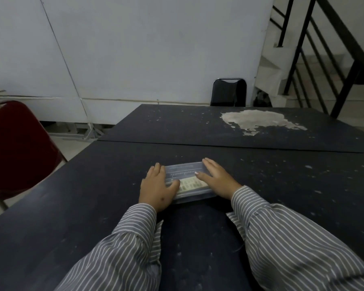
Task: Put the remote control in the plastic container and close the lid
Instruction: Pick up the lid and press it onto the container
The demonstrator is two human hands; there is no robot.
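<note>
A clear plastic container [185, 171] lies flat on the dark table [93, 185], its lid down over it. Through the plastic a pale remote control [190, 184] shows inside, along the near side. My left hand [157, 189] rests on the container's left end, thumb laid over the lid. My right hand [215, 178] lies flat on the right end, thumb pointing inward on the lid. Both hands press on the container with fingers spread.
A second dark table [177, 127] with a large worn pale patch [259, 120] butts against the far edge. A red chair [19, 148] stands at the left, a black chair [229, 92] at the back, and a staircase with black railing [328, 59] at the right.
</note>
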